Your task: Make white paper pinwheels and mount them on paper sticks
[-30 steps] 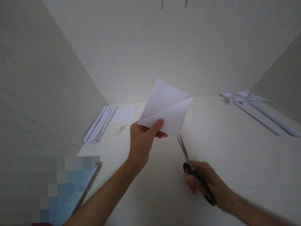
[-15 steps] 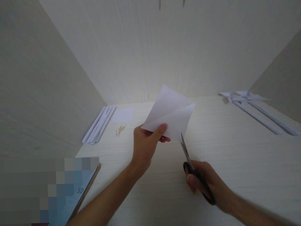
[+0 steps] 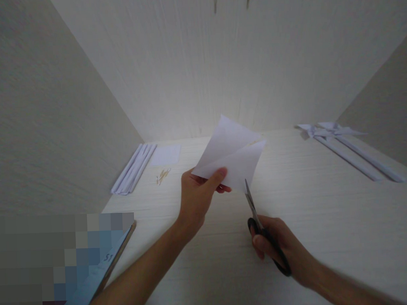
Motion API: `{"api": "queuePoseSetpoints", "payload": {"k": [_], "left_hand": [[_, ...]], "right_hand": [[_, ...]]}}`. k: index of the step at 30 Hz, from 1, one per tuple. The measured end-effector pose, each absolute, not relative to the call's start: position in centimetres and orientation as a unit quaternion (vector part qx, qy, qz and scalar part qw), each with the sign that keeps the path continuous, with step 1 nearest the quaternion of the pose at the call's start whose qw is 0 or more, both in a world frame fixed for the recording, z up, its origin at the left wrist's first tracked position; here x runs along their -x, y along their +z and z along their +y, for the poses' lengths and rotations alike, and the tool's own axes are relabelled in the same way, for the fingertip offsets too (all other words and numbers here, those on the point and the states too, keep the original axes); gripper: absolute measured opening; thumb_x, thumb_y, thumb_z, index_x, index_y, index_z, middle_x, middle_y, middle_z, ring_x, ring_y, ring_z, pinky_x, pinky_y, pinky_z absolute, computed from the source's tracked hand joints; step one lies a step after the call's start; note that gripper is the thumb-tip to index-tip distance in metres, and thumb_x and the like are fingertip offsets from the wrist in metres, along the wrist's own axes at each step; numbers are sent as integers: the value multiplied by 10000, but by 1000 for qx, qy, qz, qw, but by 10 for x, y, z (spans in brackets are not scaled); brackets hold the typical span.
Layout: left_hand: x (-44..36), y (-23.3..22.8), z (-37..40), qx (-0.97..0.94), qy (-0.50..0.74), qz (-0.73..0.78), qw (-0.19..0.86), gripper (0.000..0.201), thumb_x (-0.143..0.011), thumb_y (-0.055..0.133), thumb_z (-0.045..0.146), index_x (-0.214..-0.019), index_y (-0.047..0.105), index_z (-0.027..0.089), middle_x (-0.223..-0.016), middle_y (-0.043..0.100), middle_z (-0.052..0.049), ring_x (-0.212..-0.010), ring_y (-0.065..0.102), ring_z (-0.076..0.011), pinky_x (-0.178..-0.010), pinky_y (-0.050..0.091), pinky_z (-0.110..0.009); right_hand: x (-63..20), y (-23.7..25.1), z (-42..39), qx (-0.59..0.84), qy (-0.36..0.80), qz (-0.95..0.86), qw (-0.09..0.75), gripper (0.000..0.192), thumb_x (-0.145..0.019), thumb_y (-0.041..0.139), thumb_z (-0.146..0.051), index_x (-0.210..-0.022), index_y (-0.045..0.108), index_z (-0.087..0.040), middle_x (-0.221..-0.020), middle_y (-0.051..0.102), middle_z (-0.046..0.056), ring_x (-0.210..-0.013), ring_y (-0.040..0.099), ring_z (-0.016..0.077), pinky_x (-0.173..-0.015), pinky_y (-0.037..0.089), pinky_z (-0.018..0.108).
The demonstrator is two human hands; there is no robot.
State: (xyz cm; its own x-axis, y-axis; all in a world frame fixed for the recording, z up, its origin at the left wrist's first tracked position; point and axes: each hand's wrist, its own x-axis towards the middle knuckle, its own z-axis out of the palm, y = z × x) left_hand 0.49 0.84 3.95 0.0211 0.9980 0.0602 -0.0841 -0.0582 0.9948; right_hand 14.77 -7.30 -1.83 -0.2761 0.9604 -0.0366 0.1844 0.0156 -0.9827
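Note:
My left hand (image 3: 200,192) pinches a square sheet of white paper (image 3: 223,145) near its left corner, thumb on top and fingers beneath. A slit runs inward from the paper's right corner. Closed round black-handled scissors (image 3: 270,243), my right hand (image 3: 283,243) is to the lower right of the sheet. The blades point up and are slightly apart, with their tips at the paper's lower corner. Whether paper lies between the blades is hard to make out.
Rolled paper sticks (image 3: 133,168) lie at the left, beside a white paper square (image 3: 165,154) and several small pin-like pieces (image 3: 163,176). Two paper pinwheels (image 3: 339,139) with stick handles lie at the right. A tablet-like screen (image 3: 100,267), partly pixelated, stands at the lower left.
The cut at the paper's right corner gapes a little more. The number on the screen went from 50 to 51. Both hands are almost still.

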Motion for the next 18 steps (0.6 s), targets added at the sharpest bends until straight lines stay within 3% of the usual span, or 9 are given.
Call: {"api": "queuePoseSetpoints", "payload": {"k": [18], "left_hand": [[-5,41,8,-497,526,464,510,192,-589,672,285,-592,608,104,-487,605,-16,-398,544,-107,-399,432,-199]], "right_hand": [[-147,-17,-73,474,520,-600,381,435,-714,459,-569,-525,364,-190,-485,346,-33,-470,324,89,-390,235,205]]}}
